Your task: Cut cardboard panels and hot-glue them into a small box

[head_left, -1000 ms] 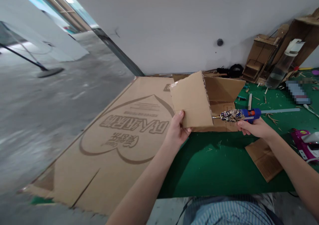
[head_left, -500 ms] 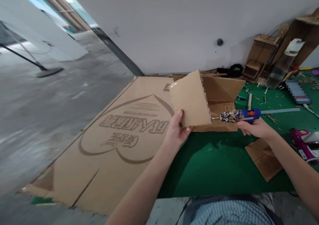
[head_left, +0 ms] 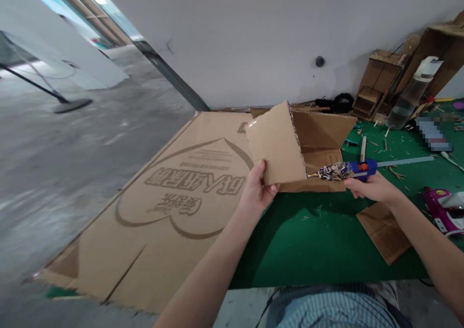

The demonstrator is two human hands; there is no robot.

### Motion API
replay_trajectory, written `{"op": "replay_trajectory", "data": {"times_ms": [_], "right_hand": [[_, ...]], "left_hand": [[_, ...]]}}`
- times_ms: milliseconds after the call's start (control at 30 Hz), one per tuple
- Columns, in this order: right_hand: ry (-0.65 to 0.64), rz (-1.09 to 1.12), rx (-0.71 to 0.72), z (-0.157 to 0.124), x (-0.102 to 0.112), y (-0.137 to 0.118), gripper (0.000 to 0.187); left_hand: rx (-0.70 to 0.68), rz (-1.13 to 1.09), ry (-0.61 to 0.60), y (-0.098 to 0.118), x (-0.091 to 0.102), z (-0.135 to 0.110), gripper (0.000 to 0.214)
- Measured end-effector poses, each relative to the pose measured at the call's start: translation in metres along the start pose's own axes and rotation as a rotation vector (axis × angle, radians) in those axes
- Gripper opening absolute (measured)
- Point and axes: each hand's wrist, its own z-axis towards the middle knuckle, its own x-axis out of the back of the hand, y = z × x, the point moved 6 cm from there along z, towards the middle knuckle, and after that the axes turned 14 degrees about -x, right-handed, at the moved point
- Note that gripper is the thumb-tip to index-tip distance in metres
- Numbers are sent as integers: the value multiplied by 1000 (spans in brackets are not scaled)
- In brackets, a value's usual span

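Observation:
My left hand [head_left: 259, 188] grips a squarish cardboard piece [head_left: 277, 146] by its lower left edge, thumb on the near face. A shiny line, apparently glue, runs along the piece's right edge. In my right hand [head_left: 371, 186] is a blue hot glue gun [head_left: 362, 169], its front wrapped in stringy debris and a clear glue stick [head_left: 406, 162] jutting from the back. The gun's metal nozzle meets or almost meets the lower right corner of the piece. Behind them, a folded cardboard form [head_left: 321, 130] stands on the green table [head_left: 308, 250].
A large printed cardboard sheet [head_left: 108, 265] covers the table's left side. At right lie a brown cardboard scrap [head_left: 384, 233], a magenta device [head_left: 440, 212], a phone [head_left: 433, 133] and wood bits. A water bottle [head_left: 409, 98] and cardboard structures [head_left: 379, 83] stand by the wall.
The glue gun has shifted slightly left and down along the piece's edge, its nozzle now at the lower corner. The cardboard piece has moved only a little to the left.

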Motion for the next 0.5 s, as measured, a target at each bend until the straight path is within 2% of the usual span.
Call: {"op": "replay_trajectory", "data": {"times_ms": [500], "right_hand": [[-18,-4,-23,0,-1,0,46]], "left_hand": [[2,-36,30,0,1,0,8]]}}
